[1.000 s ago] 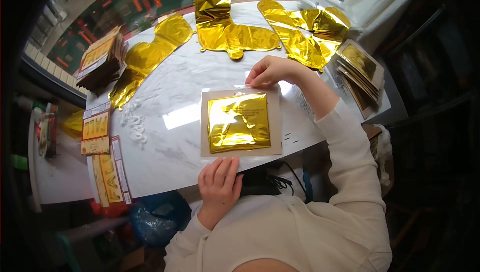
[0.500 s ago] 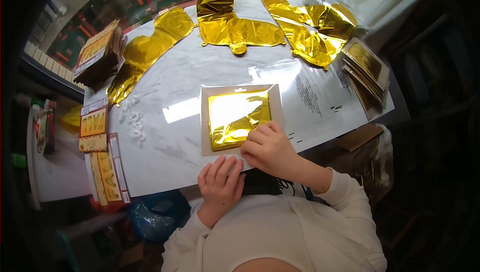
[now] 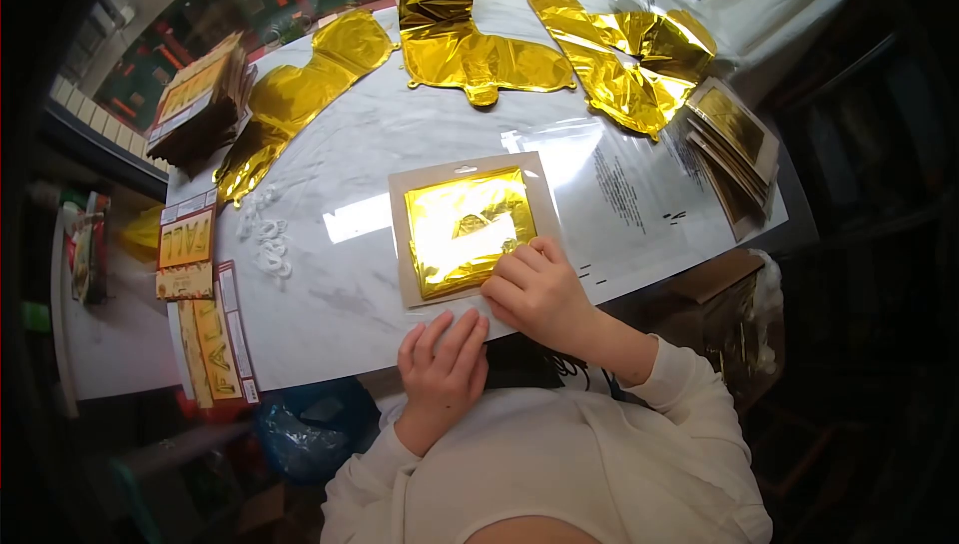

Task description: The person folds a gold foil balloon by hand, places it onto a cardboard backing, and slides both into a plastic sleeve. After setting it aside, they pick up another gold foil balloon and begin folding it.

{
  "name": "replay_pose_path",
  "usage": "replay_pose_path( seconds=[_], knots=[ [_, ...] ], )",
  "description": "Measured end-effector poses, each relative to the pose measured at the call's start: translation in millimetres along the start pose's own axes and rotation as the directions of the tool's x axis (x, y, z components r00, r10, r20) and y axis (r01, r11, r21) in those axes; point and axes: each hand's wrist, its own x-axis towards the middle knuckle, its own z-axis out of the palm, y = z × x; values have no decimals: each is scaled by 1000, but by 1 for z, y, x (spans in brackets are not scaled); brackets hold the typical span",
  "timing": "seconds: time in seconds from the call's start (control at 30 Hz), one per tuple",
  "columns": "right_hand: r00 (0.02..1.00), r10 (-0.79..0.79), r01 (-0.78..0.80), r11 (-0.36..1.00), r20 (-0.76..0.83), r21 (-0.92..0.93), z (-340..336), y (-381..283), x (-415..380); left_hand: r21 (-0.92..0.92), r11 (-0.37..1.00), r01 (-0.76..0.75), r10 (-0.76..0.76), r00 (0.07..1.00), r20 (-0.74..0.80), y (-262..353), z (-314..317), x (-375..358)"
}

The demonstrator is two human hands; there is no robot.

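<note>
A cardboard backing card (image 3: 402, 184) with a hanging hole lies slightly tilted on the marbled table. Folded gold foil (image 3: 465, 229) covers its middle. My right hand (image 3: 539, 292) is at the card's lower right corner, its fingers curled together against the foil; what they pinch is hidden. My left hand (image 3: 445, 364) rests at the table's front edge just below the card, fingers extended and holding nothing.
Gold foil balloons (image 3: 305, 94) lie across the back of the table (image 3: 350, 304). Card stacks (image 3: 200, 94) stand at left and packets (image 3: 734, 129) at right. White rings (image 3: 270, 244), FALL labels (image 3: 187, 239) and a clear plastic sheet (image 3: 619, 184) lie nearer.
The card with its foil has turned slightly anticlockwise, its top edge shifting left. My right hand stays at its lower right corner. My left hand has barely moved.
</note>
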Motion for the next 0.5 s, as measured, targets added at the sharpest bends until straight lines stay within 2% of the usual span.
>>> replay_pose_path(
  seconds=[0.07, 0.1, 0.17, 0.2, 0.27, 0.4, 0.47, 0.5],
  knots=[
    [997, 34, -23, 990, -75, 137, -3, 3, 0, -23, 999, 25, -24, 1000, 17, 2, -5, 2],
    [997, 29, -19, 991, -73, 135, -10, 4, 0, -23, 999, 27, -27, 1000, 13, 3, -11, 3],
    [977, 197, -186, 973, -79, 134, -28, 9, -3, -87, 994, 69, -58, 991, 120, 6, -25, 5],
    [978, 195, -184, 974, -76, 135, -32, 10, -7, -87, 994, 73, -63, 991, 119, 3, -28, 3],
    [970, 213, -202, 975, -119, 96, -38, 9, -17, -164, 984, 69, -62, 997, 46, -4, -35, 4],
    [967, 233, -229, 972, -100, 50, -32, 10, -34, -214, 969, 121, -131, 991, -33, -24, -36, 40],
    [977, 201, -200, 980, -70, 26, -32, 11, -31, -163, 984, 68, -39, 984, 174, -34, -36, 52],
    [978, 196, -194, 981, -71, 24, -34, 10, -27, -179, 980, 89, -50, 976, 210, -34, -35, 56]
  ],
)
